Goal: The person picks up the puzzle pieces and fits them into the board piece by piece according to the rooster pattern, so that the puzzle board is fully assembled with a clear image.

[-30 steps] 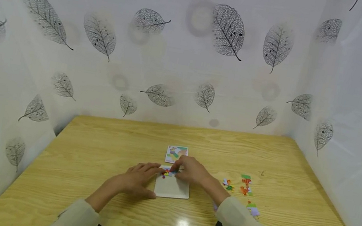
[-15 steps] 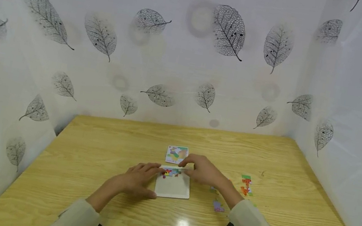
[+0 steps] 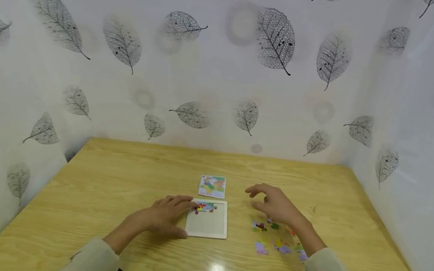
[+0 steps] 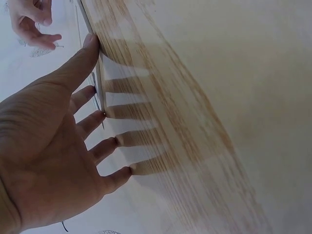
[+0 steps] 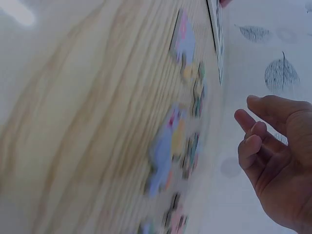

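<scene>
The left hand rests at the left edge of a white square tray, fingers spread. In the left wrist view, that hand has its thumb and some fingertips at the tray's edge. Joined puzzle pieces lie in the tray's upper left part. The right hand hovers over the table right of the tray, above loose pieces, fingers loosely bent and holding nothing. In the right wrist view, the right hand is raised beside blurred loose pieces.
A square picture card lies just behind the tray. The wooden table is bordered by a white sheet with leaf prints at the back and sides. Several loose pieces lie scattered under the right forearm.
The right hand has left the puzzle pieces in the tray and moved right, over the loose pieces, with its fingers parted. The left hand has stayed in place.
</scene>
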Available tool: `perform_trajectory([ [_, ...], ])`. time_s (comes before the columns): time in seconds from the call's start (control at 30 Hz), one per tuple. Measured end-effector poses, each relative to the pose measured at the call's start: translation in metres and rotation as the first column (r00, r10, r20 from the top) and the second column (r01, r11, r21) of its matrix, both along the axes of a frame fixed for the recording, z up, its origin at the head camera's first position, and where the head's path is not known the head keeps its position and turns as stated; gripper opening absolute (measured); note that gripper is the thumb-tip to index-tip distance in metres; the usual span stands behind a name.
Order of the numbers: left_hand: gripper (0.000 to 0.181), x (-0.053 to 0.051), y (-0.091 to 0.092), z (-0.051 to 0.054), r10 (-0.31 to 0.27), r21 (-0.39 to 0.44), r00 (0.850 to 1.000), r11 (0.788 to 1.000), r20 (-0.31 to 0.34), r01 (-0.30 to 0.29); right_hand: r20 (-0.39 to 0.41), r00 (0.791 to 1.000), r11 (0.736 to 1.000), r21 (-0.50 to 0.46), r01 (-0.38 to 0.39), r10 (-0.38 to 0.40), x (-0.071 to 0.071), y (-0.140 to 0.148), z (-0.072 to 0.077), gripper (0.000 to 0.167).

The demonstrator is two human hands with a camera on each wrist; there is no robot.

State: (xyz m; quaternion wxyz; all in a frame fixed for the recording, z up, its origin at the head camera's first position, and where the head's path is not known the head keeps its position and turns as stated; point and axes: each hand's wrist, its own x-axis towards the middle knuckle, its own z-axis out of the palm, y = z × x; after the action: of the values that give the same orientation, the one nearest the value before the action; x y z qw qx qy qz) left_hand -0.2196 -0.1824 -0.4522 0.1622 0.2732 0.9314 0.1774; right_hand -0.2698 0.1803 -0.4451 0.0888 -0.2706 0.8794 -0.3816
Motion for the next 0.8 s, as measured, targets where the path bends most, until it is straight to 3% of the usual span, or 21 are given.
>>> perform_trajectory([
  [0.13, 0.078, 0.0, 0.002, -0.001, 0.008, 0.006, 1.0, 1.0, 0.011, -0.008, 0.003, 0.999, 0.999, 0.016, 0.046, -0.047, 0.002, 0.026, 0.0, 0.038],
  [0.33, 0.08, -0.003, 0.0, -0.007, -0.001, -0.001, 1.0, 1.0, -0.021, 0.001, 0.082, 0.995, 0.999, 0.005, 0.053, -0.053, 0.006, 0.057, 0.005, 0.04],
  [0.8, 0.08, -0.001, 0.001, 0.002, 0.002, -0.02, 1.0, 1.0, 0.016, -0.002, 0.152, 0.985, 0.997, 0.0, 0.081, -0.08, 0.009, 0.105, -0.003, 0.036],
])
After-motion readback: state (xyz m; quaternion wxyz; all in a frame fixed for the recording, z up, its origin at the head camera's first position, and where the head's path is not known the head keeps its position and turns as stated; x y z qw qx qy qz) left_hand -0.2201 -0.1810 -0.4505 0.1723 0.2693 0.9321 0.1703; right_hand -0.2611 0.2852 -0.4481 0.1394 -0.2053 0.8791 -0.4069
